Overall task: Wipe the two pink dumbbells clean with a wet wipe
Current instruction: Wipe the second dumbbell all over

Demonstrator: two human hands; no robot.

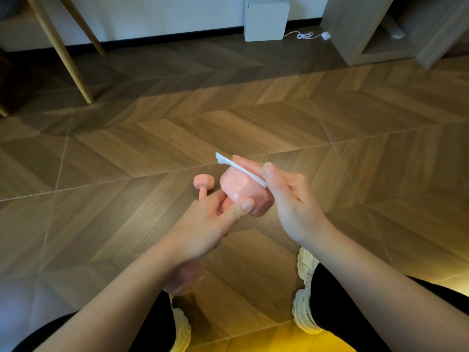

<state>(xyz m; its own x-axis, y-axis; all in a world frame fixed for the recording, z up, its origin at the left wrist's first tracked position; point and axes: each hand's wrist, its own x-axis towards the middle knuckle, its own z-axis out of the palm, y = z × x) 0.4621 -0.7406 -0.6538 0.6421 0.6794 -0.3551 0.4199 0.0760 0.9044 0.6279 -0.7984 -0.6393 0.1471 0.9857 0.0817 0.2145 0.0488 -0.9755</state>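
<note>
Two pink dumbbells: the held dumbbell (241, 193) at frame centre, the second dumbbell (203, 182) lying on the floor (355, 148) just to its left.
Held dumbbell: upper head faces the camera, embossed "KG" - lower head shows under the left wrist.
Left hand (203, 229): fingers wrapped round the handle, thumb pressed on the head.
Right hand (291, 201): fingers pinching a folded white wet wipe (241, 168) against the head's top edge.
Second dumbbell: partly hidden behind the left fingers.
Upper frame: white box (266, 19) by the wall - white cable (305, 35) beside it.
</note>
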